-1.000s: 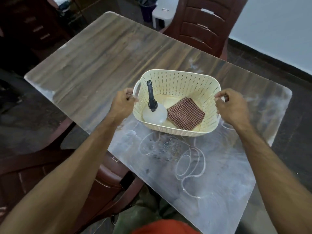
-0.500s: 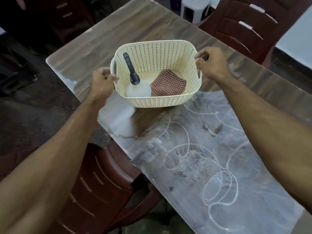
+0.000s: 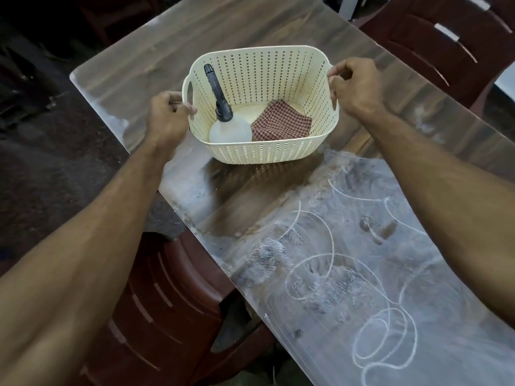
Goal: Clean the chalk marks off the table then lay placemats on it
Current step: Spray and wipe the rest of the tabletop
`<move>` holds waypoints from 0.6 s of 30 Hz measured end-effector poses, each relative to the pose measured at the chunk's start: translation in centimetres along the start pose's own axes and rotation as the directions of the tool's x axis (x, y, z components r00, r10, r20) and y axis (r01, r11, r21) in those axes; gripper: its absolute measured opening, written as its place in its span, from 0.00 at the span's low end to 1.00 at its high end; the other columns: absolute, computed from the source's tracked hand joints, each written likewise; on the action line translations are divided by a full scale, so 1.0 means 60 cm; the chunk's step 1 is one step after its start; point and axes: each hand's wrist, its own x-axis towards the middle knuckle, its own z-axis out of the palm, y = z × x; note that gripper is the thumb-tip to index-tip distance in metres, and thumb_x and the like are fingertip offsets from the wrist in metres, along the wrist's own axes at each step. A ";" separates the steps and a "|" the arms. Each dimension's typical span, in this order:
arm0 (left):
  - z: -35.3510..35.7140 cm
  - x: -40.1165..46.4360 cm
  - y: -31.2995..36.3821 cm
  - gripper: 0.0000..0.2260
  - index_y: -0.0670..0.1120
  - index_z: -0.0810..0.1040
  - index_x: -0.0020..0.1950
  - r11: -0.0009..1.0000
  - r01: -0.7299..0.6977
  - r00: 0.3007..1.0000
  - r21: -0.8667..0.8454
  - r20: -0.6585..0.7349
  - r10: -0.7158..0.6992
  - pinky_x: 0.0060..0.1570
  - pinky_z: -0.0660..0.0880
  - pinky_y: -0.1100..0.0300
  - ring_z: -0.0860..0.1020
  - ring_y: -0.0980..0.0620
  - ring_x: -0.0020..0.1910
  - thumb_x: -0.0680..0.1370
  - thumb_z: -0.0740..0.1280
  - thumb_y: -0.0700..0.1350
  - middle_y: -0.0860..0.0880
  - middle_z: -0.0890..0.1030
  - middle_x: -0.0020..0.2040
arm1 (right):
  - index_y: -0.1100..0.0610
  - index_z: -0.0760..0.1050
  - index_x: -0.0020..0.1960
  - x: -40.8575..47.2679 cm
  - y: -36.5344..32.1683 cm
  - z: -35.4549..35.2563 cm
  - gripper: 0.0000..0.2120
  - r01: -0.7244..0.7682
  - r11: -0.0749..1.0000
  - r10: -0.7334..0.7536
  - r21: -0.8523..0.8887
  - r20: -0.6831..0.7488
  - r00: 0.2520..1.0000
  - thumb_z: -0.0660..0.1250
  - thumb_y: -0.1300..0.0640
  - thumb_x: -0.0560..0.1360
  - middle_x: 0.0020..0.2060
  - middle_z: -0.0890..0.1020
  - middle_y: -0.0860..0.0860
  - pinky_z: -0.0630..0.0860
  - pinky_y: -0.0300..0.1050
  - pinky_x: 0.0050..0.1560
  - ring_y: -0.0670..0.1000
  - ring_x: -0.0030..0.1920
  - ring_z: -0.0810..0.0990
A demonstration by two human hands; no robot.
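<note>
The chalk marks (image 3: pixel 348 274) are spread over the lower right of the frame, on the near part of the table (image 3: pixel 133 51). Above them, at upper centre, the basket (image 3: pixel 264 151) is gripped at its two handles, left hand (image 3: pixel 167 118) and right hand (image 3: pixel 356 84) each curled on one. Inside it a spray bottle (image 3: pixel 228 126) leans beside a checked cloth (image 3: pixel 281 125); the bottle is judged nearer the left hand.
</note>
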 end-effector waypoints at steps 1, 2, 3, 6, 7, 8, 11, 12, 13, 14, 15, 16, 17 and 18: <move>0.000 0.001 -0.003 0.07 0.44 0.76 0.54 1.000 -0.005 1.000 -0.003 0.002 0.005 0.58 0.79 0.47 0.82 0.45 0.55 0.79 0.65 0.36 0.43 0.83 0.53 | 0.56 0.80 0.51 -0.001 0.001 0.002 0.05 -0.005 1.000 0.005 0.009 -0.009 1.000 0.65 0.61 0.80 0.42 0.83 0.49 0.73 0.29 0.30 0.41 0.32 0.79; 0.000 0.002 -0.005 0.07 0.44 0.77 0.56 1.000 -0.009 1.000 -0.005 0.004 0.009 0.58 0.79 0.48 0.82 0.46 0.56 0.79 0.64 0.36 0.43 0.83 0.54 | 0.56 0.80 0.52 -0.002 0.002 0.004 0.06 -0.008 1.000 0.008 0.006 -0.017 1.000 0.64 0.60 0.80 0.44 0.83 0.49 0.75 0.30 0.33 0.42 0.34 0.79; 0.001 0.002 -0.007 0.08 0.43 0.77 0.58 1.000 -0.014 1.000 0.006 0.002 0.014 0.58 0.79 0.50 0.81 0.47 0.56 0.79 0.64 0.37 0.44 0.83 0.55 | 0.56 0.80 0.53 -0.005 0.002 0.005 0.06 0.002 1.000 -0.003 -0.025 -0.028 1.000 0.64 0.60 0.80 0.47 0.83 0.49 0.76 0.31 0.37 0.42 0.38 0.79; 0.004 -0.011 -0.009 0.13 0.43 0.74 0.64 0.986 -0.105 0.991 0.126 -0.073 0.115 0.57 0.78 0.55 0.78 0.53 0.53 0.80 0.62 0.38 0.46 0.78 0.59 | 0.56 0.78 0.59 -0.019 -0.001 0.008 0.10 0.158 0.961 -0.179 -0.229 -0.074 0.981 0.65 0.57 0.79 0.60 0.77 0.52 0.74 0.39 0.57 0.47 0.57 0.75; 0.005 -0.019 -0.010 0.14 0.42 0.73 0.65 0.964 -0.180 0.974 0.196 -0.101 0.202 0.58 0.77 0.53 0.77 0.52 0.54 0.79 0.62 0.37 0.44 0.77 0.60 | 0.56 0.78 0.59 -0.026 -0.008 0.010 0.10 0.234 0.931 -0.267 -0.281 -0.082 0.960 0.65 0.57 0.79 0.61 0.75 0.52 0.72 0.43 0.61 0.50 0.60 0.74; 0.006 -0.028 -0.012 0.14 0.42 0.74 0.64 0.920 -0.266 0.946 0.286 -0.105 0.306 0.59 0.75 0.52 0.76 0.50 0.56 0.79 0.62 0.38 0.43 0.76 0.61 | 0.55 0.78 0.59 -0.031 -0.018 0.015 0.11 0.304 0.902 -0.343 -0.306 -0.082 0.936 0.65 0.57 0.78 0.61 0.75 0.53 0.71 0.46 0.62 0.52 0.61 0.73; 0.020 -0.051 -0.018 0.14 0.44 0.76 0.64 0.782 -0.422 0.883 0.459 0.011 0.470 0.63 0.70 0.49 0.74 0.46 0.61 0.78 0.65 0.41 0.44 0.75 0.60 | 0.55 0.78 0.57 -0.036 -0.052 0.047 0.10 0.412 0.860 -0.412 -0.301 0.067 0.909 0.65 0.56 0.78 0.58 0.77 0.54 0.71 0.49 0.59 0.54 0.60 0.75; 0.025 -0.054 -0.019 0.14 0.45 0.77 0.63 0.766 -0.426 0.885 0.481 0.047 0.463 0.64 0.69 0.47 0.74 0.45 0.61 0.78 0.66 0.42 0.45 0.76 0.60 | 0.55 0.78 0.57 -0.033 -0.059 0.062 0.10 0.407 0.863 -0.375 -0.301 0.159 0.913 0.67 0.55 0.77 0.58 0.77 0.54 0.72 0.50 0.58 0.54 0.59 0.76; 0.031 -0.054 -0.019 0.14 0.46 0.77 0.63 0.764 -0.417 0.893 0.492 0.067 0.445 0.64 0.68 0.45 0.74 0.45 0.61 0.78 0.67 0.44 0.46 0.77 0.59 | 0.55 0.79 0.57 -0.031 -0.063 0.078 0.10 0.391 0.869 -0.324 -0.303 0.250 0.912 0.69 0.55 0.77 0.57 0.78 0.54 0.73 0.49 0.56 0.54 0.57 0.77; 0.037 -0.053 -0.019 0.13 0.47 0.77 0.62 0.770 -0.405 0.901 0.494 0.073 0.427 0.65 0.68 0.45 0.74 0.46 0.61 0.77 0.68 0.45 0.48 0.78 0.59 | 0.55 0.79 0.57 -0.028 -0.064 0.093 0.11 0.375 0.875 -0.272 -0.306 0.330 0.904 0.71 0.54 0.76 0.57 0.79 0.54 0.73 0.48 0.54 0.54 0.56 0.77; 0.043 -0.050 -0.019 0.13 0.47 0.78 0.61 0.777 -0.390 0.908 0.493 0.067 0.413 0.64 0.67 0.46 0.75 0.47 0.60 0.77 0.69 0.47 0.49 0.79 0.58 | 0.56 0.79 0.57 -0.025 -0.061 0.108 0.13 0.361 0.880 -0.224 -0.309 0.400 0.889 0.73 0.54 0.74 0.57 0.79 0.54 0.72 0.46 0.52 0.54 0.55 0.77; 0.048 -0.046 -0.018 0.13 0.48 0.78 0.60 0.782 -0.375 0.914 0.498 0.057 0.402 0.62 0.65 0.48 0.76 0.48 0.59 0.77 0.70 0.49 0.50 0.80 0.57 | 0.56 0.78 0.58 -0.021 -0.057 0.122 0.15 0.352 0.881 -0.181 -0.316 0.461 0.869 0.74 0.54 0.73 0.57 0.79 0.54 0.71 0.46 0.52 0.53 0.54 0.77; 0.053 -0.041 -0.020 0.13 0.48 0.78 0.60 0.780 -0.364 0.917 0.508 0.049 0.396 0.60 0.63 0.49 0.77 0.49 0.59 0.76 0.70 0.50 0.52 0.81 0.57 | 0.56 0.77 0.59 -0.017 -0.052 0.134 0.17 0.349 0.877 -0.144 -0.329 0.513 0.846 0.75 0.54 0.72 0.57 0.79 0.54 0.71 0.45 0.51 0.53 0.54 0.76; 0.059 -0.036 -0.021 0.13 0.49 0.78 0.59 0.778 -0.357 0.919 0.516 0.045 0.392 0.59 0.62 0.50 0.77 0.50 0.59 0.76 0.70 0.51 0.53 0.81 0.56 | 0.56 0.76 0.59 -0.014 -0.048 0.145 0.19 0.352 0.868 -0.112 -0.349 0.553 0.826 0.76 0.55 0.71 0.57 0.79 0.54 0.71 0.45 0.50 0.53 0.53 0.76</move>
